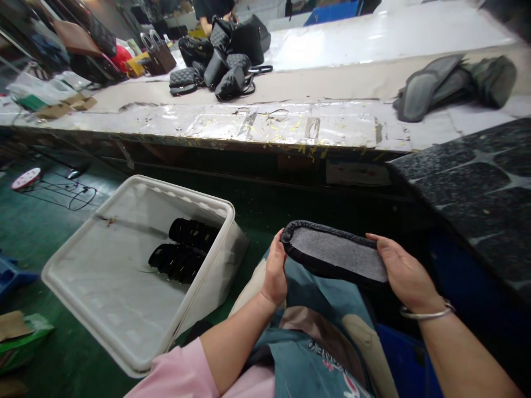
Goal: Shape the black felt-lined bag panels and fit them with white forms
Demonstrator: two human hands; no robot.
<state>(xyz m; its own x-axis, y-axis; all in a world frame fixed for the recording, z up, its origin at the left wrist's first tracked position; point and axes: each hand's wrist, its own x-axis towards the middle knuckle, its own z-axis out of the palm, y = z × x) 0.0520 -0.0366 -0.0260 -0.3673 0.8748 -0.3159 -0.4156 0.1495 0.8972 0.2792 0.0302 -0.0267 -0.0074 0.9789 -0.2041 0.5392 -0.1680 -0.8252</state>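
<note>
Teal apron (290, 351) below; left hand (275, 270) and right hand (407, 275) grip black-edged piece (336, 252); white bin (108, 293) beside, bench (344, 124) ahead.

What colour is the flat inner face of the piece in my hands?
Grey, head view.

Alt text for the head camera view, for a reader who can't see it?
Two bare hands, left and right, hold a dark-edged grey piece by its ends, beside a white bin with black items.
</note>
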